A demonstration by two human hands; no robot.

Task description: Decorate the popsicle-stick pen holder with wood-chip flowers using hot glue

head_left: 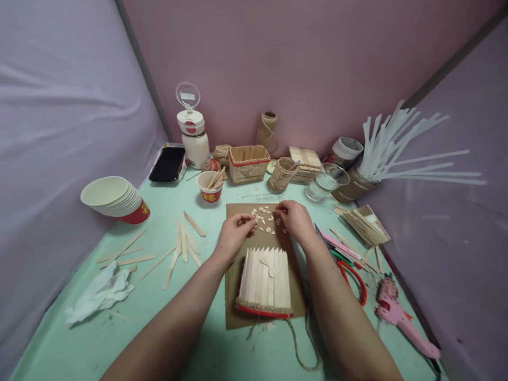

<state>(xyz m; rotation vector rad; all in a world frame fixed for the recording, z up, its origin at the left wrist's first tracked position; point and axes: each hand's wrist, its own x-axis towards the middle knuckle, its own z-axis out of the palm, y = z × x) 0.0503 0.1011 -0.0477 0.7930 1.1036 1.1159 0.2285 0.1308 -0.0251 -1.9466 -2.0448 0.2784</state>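
Note:
A brown cardboard sheet point(234, 317) lies in front of me, with many small petal-shaped wooden pieces point(270, 230) scattered on its far half. My left hand point(235, 233) is at the left of these pieces, its thumb and fingers pinched around what looks like one of them. On the right side of the scatter, my right hand point(296, 218) is closed at the fingertips; anything between them is hidden. Nearer to me lies a panel of craft sticks point(273, 283) with pointed ends, a red and twine-trimmed edge, and a few petal pieces on its face.
Loose sticks point(183, 243) and a crumpled tissue point(101, 291) lie left, near stacked paper cups point(115, 198). Red-handled scissors point(357, 288) and a pink glue gun point(405, 320) lie right. Behind stand a stick basket point(249, 166), a water cup point(320, 185) and white strips point(387, 145).

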